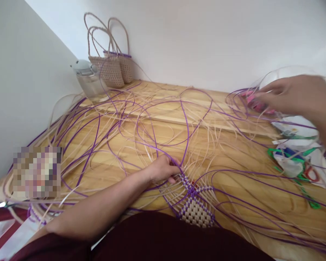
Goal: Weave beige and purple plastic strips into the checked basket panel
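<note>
A partly woven piece [197, 212] in cream and purple lies at the table's front edge, with long loose strands fanning out from it. My left hand [165, 168] pinches a purple strand [188, 134] at the upper left corner of the weave. Away to the right, my right hand [290, 95] is raised over a pink item [258, 103] near the wall. Motion blurs its fingers, and whether they touch the pink item is unclear.
Two woven bags [108, 72] and a clear jug [89, 81] stand at the back left. White packets [290, 159] with green cord [308, 195] lie at the right. Purple and cream strands sprawl over the wooden table [168, 130].
</note>
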Demonstrator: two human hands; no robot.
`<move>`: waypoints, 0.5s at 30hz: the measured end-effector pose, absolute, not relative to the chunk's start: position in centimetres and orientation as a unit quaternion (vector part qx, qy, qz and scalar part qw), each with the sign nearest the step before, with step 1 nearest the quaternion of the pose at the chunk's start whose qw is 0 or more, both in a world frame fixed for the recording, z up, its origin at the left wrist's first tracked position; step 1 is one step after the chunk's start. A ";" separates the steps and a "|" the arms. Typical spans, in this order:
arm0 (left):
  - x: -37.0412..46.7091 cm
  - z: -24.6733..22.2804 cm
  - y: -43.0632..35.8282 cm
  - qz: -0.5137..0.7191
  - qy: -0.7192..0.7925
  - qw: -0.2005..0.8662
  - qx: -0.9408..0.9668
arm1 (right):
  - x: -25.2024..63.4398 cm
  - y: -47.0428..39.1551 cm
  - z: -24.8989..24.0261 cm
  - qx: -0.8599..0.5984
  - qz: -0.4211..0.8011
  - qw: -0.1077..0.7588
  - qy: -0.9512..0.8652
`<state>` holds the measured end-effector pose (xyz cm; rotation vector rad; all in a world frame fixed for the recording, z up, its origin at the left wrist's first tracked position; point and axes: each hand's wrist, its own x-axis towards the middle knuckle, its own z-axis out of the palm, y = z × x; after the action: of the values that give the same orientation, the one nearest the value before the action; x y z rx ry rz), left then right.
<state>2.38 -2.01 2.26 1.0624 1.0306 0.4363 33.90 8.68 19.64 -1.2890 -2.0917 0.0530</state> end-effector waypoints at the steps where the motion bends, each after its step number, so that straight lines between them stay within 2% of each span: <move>1: 2.3 2.3 -2.0 0.197 0.462 0.720 0.480 | 32.0 7.5 17.7 -0.526 0.021 0.269 -0.807; 2: 2.2 2.3 -1.9 0.200 0.458 0.723 0.477 | 29.8 6.0 15.6 -0.547 0.039 0.220 -0.807; 5: 2.1 2.0 -1.8 0.200 0.455 0.731 0.468 | 23.1 0.3 9.6 -0.484 0.194 0.124 -0.844; 7: 2.1 1.8 -1.7 0.197 0.465 0.733 0.457 | 19.7 -2.5 6.9 -0.474 0.219 0.125 -0.843; 11: 2.3 1.6 -1.6 0.204 0.488 0.736 0.423 | 18.0 -4.1 5.3 -0.526 0.202 0.207 -0.800; 15: 2.0 1.4 -1.5 0.202 0.470 0.753 0.414 | 21.7 -2.1 6.4 -0.614 0.198 0.371 -0.668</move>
<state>2.04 -1.51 1.38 0.9033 1.0265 0.4406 21.73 -2.14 6.41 -1.5759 -1.7127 0.5090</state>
